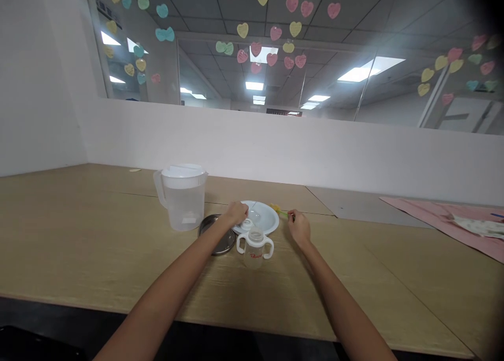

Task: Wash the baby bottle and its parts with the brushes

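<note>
My right hand (299, 227) is closed around the thin green handle of a brush with a yellow head (275, 208), just right of the white plate. Over the plate's left side is my left hand (238, 212), its fingers closed; what they hold, if anything, cannot be made out. Just below them on the white plate (271, 219) lies a white bottle collar (247, 224), beside a clear cover (254, 214). In front stands an uncapped clear baby bottle (254, 254) with two white handles and red lettering. My left forearm partly hides a round steel dish (224, 244).
A translucent pitcher (184, 201) with a lid stands on the left of the wooden table (98, 235). At the far right lies a pink cloth (429, 212) with a patterned white cloth (478, 226) on it. A white wall and window rise behind.
</note>
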Demonstrator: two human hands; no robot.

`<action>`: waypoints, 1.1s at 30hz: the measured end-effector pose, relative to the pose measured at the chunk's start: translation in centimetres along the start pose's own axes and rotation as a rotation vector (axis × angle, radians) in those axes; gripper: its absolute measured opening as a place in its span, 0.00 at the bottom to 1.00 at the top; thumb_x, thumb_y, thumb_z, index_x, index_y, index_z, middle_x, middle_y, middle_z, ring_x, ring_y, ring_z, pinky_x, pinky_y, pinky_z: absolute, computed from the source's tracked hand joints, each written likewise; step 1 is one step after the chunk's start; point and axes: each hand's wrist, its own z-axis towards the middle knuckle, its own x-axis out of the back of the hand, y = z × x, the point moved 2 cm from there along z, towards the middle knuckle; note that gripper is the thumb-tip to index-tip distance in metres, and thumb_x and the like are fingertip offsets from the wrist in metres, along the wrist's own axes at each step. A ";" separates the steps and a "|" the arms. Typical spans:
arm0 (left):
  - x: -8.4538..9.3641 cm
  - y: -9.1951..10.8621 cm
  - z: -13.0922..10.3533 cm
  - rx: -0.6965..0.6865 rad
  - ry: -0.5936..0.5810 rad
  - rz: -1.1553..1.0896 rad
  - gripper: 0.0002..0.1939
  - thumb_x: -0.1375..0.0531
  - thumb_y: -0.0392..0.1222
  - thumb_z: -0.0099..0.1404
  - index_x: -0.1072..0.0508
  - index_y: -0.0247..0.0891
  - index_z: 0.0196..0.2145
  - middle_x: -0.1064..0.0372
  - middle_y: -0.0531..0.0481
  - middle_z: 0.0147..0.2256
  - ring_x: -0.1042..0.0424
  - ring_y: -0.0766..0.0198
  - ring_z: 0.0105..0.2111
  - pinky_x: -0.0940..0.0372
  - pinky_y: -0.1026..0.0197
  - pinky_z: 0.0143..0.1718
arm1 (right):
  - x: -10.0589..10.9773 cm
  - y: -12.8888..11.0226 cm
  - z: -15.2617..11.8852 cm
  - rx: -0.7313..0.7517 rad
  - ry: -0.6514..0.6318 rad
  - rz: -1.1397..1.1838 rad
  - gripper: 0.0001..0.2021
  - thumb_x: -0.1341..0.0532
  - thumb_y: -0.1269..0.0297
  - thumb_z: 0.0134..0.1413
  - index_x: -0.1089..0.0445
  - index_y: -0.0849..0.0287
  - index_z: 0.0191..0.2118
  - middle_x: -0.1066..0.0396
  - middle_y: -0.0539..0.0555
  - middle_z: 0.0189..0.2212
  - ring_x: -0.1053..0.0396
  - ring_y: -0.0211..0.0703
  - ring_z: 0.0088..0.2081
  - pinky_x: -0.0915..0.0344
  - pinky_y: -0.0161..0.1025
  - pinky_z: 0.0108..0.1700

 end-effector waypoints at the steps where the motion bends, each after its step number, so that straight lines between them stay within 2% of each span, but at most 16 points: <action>1: -0.2 0.1 0.1 0.008 -0.007 -0.004 0.10 0.46 0.29 0.52 0.26 0.36 0.28 0.27 0.43 0.32 0.30 0.60 0.33 0.39 0.62 0.35 | 0.0 0.0 0.0 0.002 0.008 0.001 0.12 0.51 0.70 0.53 0.31 0.63 0.35 0.30 0.57 0.32 0.35 0.40 0.34 0.46 0.33 0.33; 6: -0.5 0.4 -0.4 0.047 0.038 -0.079 0.08 0.46 0.28 0.51 0.29 0.34 0.28 0.29 0.41 0.32 0.30 0.58 0.32 0.38 0.60 0.33 | 0.1 0.0 0.0 0.011 0.041 0.020 0.13 0.52 0.70 0.53 0.30 0.63 0.34 0.30 0.58 0.30 0.35 0.41 0.33 0.46 0.33 0.34; 11: -0.2 0.0 -2.3 0.086 0.232 -0.200 0.09 0.51 0.31 0.58 0.34 0.35 0.35 0.30 0.42 0.33 0.30 0.60 0.34 0.38 0.59 0.35 | 0.4 0.1 0.1 0.020 0.118 0.037 0.16 0.54 0.71 0.53 0.30 0.66 0.36 0.31 0.60 0.32 0.36 0.42 0.34 0.45 0.35 0.37; 12: -0.2 -0.1 -2.7 0.089 0.294 -0.282 0.08 0.51 0.33 0.58 0.35 0.36 0.36 0.30 0.43 0.34 0.31 0.62 0.34 0.38 0.60 0.35 | 0.4 0.1 0.1 0.015 0.140 0.044 0.16 0.55 0.71 0.53 0.30 0.66 0.37 0.31 0.61 0.33 0.36 0.43 0.35 0.45 0.35 0.37; 14: -0.3 -0.3 -3.2 0.074 0.439 -0.591 0.05 0.47 0.36 0.57 0.36 0.36 0.33 0.31 0.46 0.34 0.31 0.65 0.33 0.38 0.62 0.35 | 0.6 0.1 0.1 0.001 0.183 0.062 0.18 0.56 0.70 0.53 0.30 0.67 0.38 0.32 0.61 0.33 0.36 0.43 0.35 0.45 0.36 0.37; 17: -0.6 -0.2 -3.6 0.039 0.597 -1.126 0.10 0.39 0.36 0.47 0.39 0.36 0.25 0.32 0.51 0.28 0.31 0.67 0.29 0.37 0.64 0.34 | 0.9 0.1 0.1 -0.031 0.227 0.082 0.19 0.56 0.69 0.53 0.31 0.67 0.39 0.32 0.62 0.34 0.36 0.44 0.34 0.44 0.37 0.38; 21: -0.8 0.1 -4.2 0.091 0.606 -1.420 0.15 0.37 0.37 0.41 0.42 0.37 0.22 0.34 0.55 0.23 0.32 0.68 0.27 0.37 0.64 0.32 | 1.3 0.3 0.1 -0.043 0.269 0.117 0.19 0.57 0.68 0.52 0.30 0.67 0.39 0.31 0.62 0.35 0.36 0.45 0.35 0.44 0.38 0.38; 25: -0.7 0.0 -5.1 0.180 0.581 -1.557 0.17 0.34 0.39 0.39 0.38 0.35 0.24 0.31 0.53 0.24 0.30 0.67 0.27 0.36 0.63 0.31 | 1.5 0.4 0.3 -0.054 0.326 0.219 0.18 0.54 0.65 0.50 0.29 0.67 0.36 0.30 0.62 0.33 0.35 0.47 0.34 0.43 0.39 0.38; 29: -0.5 -0.2 -5.4 0.204 0.585 -1.568 0.15 0.33 0.39 0.39 0.32 0.33 0.26 0.29 0.48 0.28 0.30 0.64 0.30 0.36 0.61 0.35 | 1.6 0.6 0.7 -0.169 0.342 0.440 0.16 0.48 0.60 0.47 0.29 0.65 0.33 0.29 0.58 0.26 0.34 0.43 0.27 0.40 0.37 0.32; 33: -0.7 -0.1 -5.2 0.160 0.581 -1.444 0.14 0.36 0.42 0.45 0.28 0.33 0.31 0.27 0.44 0.33 0.29 0.62 0.33 0.36 0.59 0.38 | 1.4 0.8 1.0 -0.361 0.351 0.809 0.13 0.42 0.59 0.41 0.32 0.63 0.32 0.36 0.49 0.16 0.40 0.35 0.16 0.42 0.33 0.22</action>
